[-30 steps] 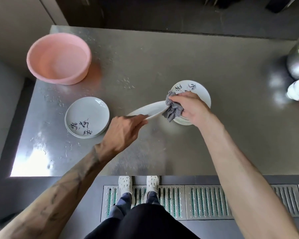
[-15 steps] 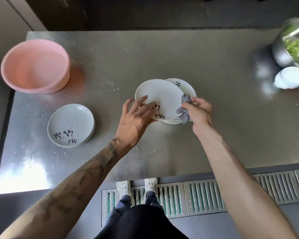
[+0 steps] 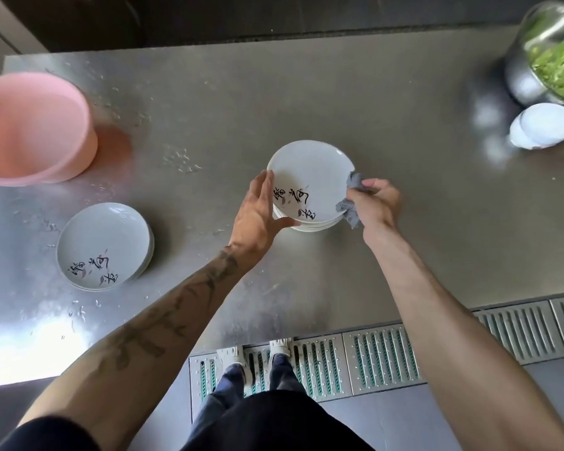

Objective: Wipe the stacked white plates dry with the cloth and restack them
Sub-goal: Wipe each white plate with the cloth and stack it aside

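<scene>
Two hands flank the central plate stack (image 3: pixel 310 177): the left hand (image 3: pixel 258 211), fingers straight and together, touches its left rim; the right hand (image 3: pixel 376 206) clamps the grey cloth (image 3: pixel 348 211) at its right rim. Lower plates are mostly hidden.

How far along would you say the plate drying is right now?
Partway, apparently. A short stack sits apart on the left, possibly finished. In hand: the left hand steadies the top plate of the centre stack while the right hand holds the cloth at its rim. The rest of that stack seemingly remains.
</scene>
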